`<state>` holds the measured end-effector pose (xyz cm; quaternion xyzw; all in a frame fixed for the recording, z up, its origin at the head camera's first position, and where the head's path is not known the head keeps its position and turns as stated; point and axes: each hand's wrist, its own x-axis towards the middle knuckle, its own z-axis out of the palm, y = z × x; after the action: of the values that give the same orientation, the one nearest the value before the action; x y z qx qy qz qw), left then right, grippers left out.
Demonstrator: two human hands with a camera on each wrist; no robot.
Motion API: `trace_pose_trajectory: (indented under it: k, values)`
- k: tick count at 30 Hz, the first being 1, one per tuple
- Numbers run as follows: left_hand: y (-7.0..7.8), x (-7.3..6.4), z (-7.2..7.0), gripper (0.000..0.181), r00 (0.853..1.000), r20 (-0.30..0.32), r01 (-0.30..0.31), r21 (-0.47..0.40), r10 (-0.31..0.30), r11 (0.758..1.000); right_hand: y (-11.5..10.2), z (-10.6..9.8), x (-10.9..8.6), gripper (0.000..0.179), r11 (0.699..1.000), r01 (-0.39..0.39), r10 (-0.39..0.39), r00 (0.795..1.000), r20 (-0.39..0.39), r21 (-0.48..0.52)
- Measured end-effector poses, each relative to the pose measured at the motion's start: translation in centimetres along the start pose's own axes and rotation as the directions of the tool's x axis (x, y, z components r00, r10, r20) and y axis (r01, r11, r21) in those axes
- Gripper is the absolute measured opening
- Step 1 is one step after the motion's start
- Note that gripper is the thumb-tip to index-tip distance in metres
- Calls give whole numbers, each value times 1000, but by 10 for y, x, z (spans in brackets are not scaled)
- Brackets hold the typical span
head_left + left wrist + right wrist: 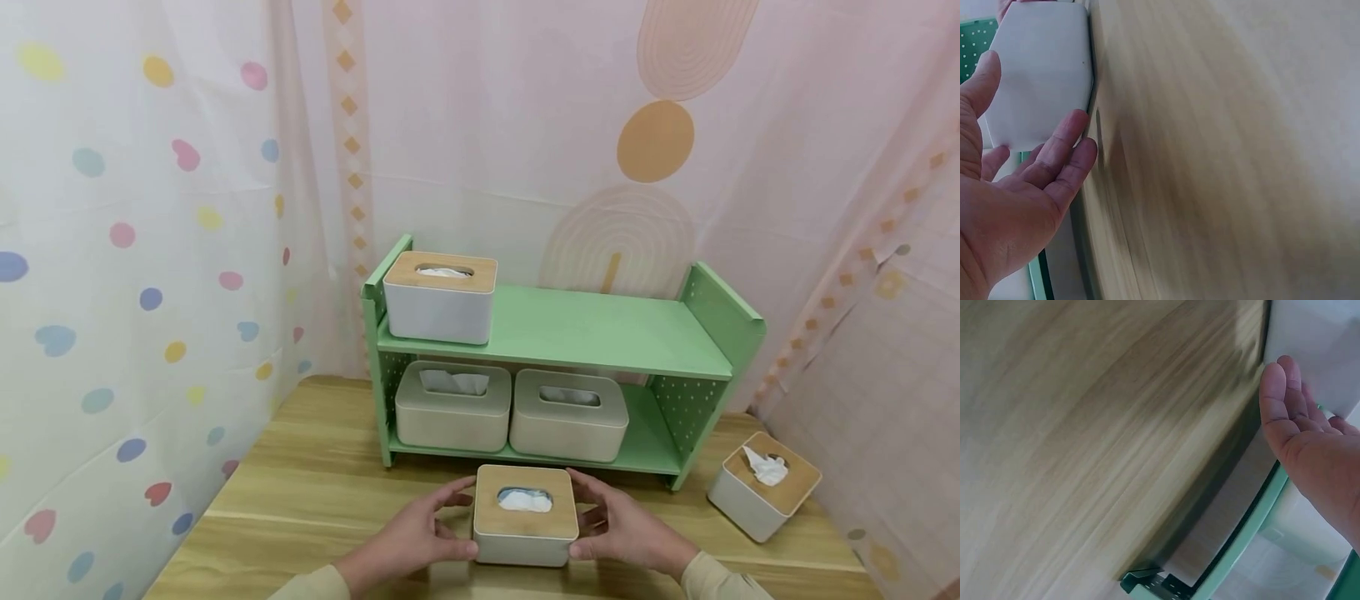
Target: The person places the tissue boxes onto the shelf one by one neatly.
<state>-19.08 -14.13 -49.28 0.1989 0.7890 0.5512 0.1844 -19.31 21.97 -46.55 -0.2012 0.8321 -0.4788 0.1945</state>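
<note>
A tissue box (525,521) with a wooden lid and pale sides sits low over the table in front of the shelf, white tissue in its oval slot. At its left side is my left hand (427,525), thumb by the near corner and a fingertip at the far one. The right hand (626,525) mirrors it on the other side. In the left wrist view the fingers (1054,153) extend loosely apart beside the pale box wall (1041,69). Fairly straight fingers (1294,403) reach to the box's lower edge in the right wrist view.
A green two-tier shelf (600,329) stands behind. It bears a wooden-lidded box (441,308) above and two beige tissue boxes (453,421), (570,433) below. Another wooden-lidded box (750,500) sits at the right on the wooden table (300,475). Patterned curtains (150,208) surround the table.
</note>
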Motion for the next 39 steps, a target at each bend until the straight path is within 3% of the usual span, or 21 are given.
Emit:
trace_pose_trajectory:
  k: [9,30,39]
  values:
    - [4,11,-1,105,1000,1,-1,-11,1,1000,4,2,1,106,1000,13,-13,1000,2,26]
    - [1,17,-1,102,1000,-11,-14,-126,13,992,4,4,3,109,998,23,-23,1000,-6,65]
    - [0,15,-1,101,999,-39,-24,-110,20,994,0,5,3,109,997,7,-8,1000,7,82]
